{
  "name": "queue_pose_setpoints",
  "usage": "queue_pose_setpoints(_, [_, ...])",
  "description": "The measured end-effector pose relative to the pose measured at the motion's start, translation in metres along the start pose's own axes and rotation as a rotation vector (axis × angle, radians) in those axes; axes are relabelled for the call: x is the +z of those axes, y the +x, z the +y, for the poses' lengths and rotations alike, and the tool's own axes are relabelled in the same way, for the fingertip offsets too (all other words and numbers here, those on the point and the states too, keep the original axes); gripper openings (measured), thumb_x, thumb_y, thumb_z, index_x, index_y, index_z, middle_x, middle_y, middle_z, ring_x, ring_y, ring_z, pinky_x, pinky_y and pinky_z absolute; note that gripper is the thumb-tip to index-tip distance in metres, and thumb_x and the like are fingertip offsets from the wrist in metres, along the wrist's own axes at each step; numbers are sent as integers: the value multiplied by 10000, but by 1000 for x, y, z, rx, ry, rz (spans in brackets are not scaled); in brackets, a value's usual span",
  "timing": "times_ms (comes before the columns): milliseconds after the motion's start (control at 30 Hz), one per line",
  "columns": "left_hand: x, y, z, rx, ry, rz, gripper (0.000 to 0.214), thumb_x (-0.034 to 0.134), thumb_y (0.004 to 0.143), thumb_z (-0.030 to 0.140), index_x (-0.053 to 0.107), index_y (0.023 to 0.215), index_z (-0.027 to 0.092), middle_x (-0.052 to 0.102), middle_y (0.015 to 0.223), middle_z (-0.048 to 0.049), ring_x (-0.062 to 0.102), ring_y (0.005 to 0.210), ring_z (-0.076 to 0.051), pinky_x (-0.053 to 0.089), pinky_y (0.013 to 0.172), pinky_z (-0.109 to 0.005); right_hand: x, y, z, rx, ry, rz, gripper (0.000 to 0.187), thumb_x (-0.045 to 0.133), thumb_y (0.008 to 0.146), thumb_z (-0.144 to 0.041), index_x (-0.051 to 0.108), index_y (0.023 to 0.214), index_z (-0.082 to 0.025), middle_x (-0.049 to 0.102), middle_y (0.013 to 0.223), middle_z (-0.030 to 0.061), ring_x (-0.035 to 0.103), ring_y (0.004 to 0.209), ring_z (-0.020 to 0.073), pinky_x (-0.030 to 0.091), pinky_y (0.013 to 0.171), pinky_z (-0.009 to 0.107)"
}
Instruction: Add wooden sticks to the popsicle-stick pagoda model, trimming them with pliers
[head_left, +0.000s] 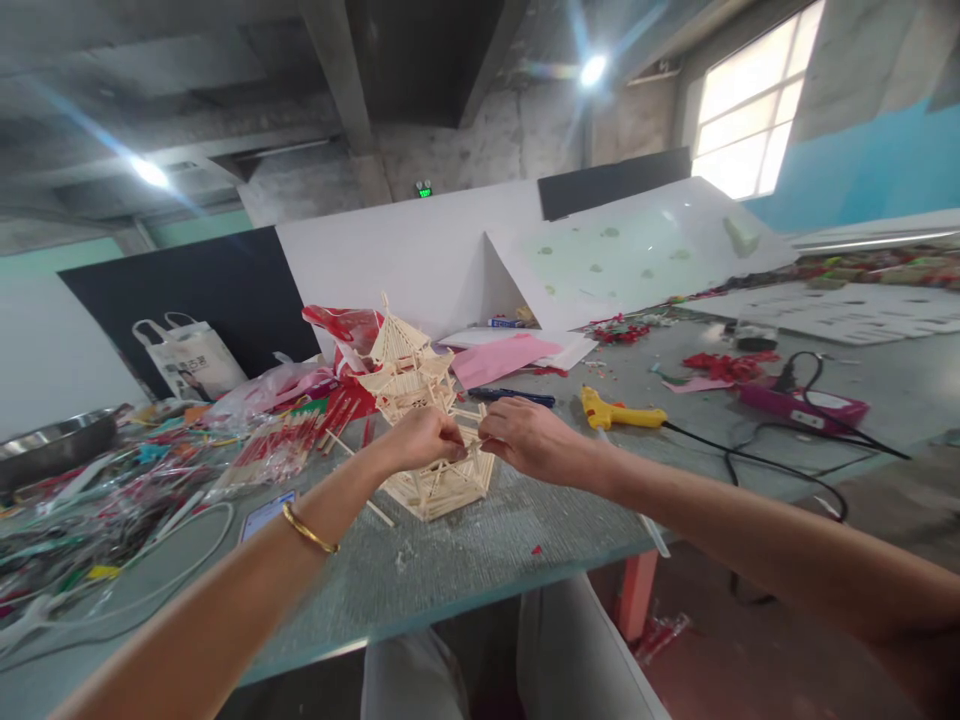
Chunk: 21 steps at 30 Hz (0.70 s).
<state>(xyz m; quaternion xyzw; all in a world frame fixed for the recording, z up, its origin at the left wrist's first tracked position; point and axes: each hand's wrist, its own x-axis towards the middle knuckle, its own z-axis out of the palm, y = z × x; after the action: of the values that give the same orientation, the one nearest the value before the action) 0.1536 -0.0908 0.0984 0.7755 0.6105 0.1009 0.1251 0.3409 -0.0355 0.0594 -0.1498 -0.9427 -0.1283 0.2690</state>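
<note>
Tower model (409, 380), pale wooden sticks, tiered pointed roofs and a wide base; upright on the desk (465, 565), near its front edge, partly covered by both hands.

Left hand (429, 437), in front of the tower model's left and middle part: fingers curled, tips close together; cannot tell what, if anything, they have hold of. Gold bracelet (309, 530) on the wrist.

Right hand (532, 437), at the tower model's right side: fingers bent inward, nearly closed, tips facing the left hand; any piece between them is too small to tell.

Loose stick (379, 512), left of the base, lying on the desk.

Dark blue tool (517, 397), just behind the right hand.

Yellow glue gun (621, 412), to the right, lying on its side, black cord attached.

Purple box (802, 405), farther right, black plug at its top.

Pink sheet (504, 358), behind the tower model, on white sheets.

Red plastic bag (343, 330), behind left.

Wrapped sticks (274, 445), left, in clear packets.

Metal bowl (56, 450), far left.

White tote bag (191, 362), before a black board (180, 285).
</note>
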Motion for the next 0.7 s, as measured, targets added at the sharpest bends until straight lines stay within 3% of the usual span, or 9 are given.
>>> queue_pose_setpoints(700, [3,3,-3,51,9,17,153,597,673,258,703,716,157,642,621,-2,556,620,-139,351,551,-221,1,-1,-2,18,9,2,73,578,838,-216,604,825,-149,580,790,44,518,768,169,377,716,276])
